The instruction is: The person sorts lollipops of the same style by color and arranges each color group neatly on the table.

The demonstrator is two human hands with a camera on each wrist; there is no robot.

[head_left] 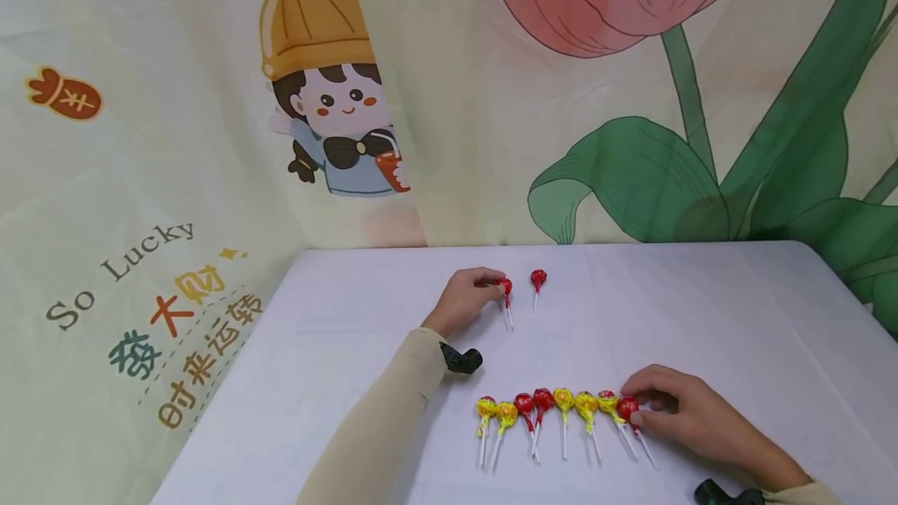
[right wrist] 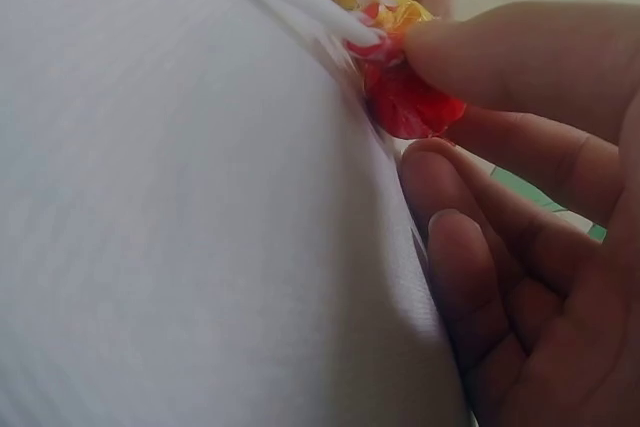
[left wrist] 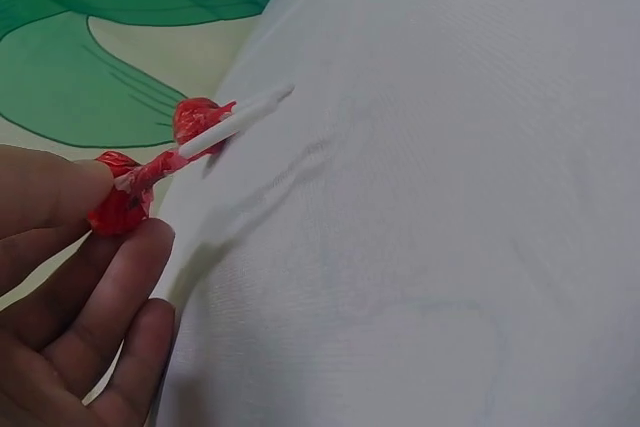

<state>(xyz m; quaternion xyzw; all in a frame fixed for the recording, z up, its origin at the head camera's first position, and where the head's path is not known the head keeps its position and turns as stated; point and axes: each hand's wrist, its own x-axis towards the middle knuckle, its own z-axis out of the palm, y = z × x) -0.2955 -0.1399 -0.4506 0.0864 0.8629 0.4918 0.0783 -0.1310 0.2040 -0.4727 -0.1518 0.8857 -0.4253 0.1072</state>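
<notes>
At the back of the table, my left hand (head_left: pixel 466 298) pinches a red-wrapped lollipop (left wrist: pixel 122 209) by its head between thumb and fingers, the white stick pointing away from the palm. A second red lollipop (head_left: pixel 538 279) lies just right of it. Nearer the front, a row of lollipops in yellow and red wrappers lies with the sticks toward me. My right hand (head_left: pixel 694 411) holds the red lollipop (right wrist: pixel 410 97) at the row's right end, thumb and fingers at its head. It touches a yellow-and-red lollipop (head_left: pixel 607 402) beside it.
A white cloth covers the table (head_left: pixel 737 318). Behind it hangs a printed backdrop (head_left: pixel 449 100) with a cartoon figure and a large tulip. Dark wrist devices show on both arms, such as the left wrist camera (head_left: pixel 461 359).
</notes>
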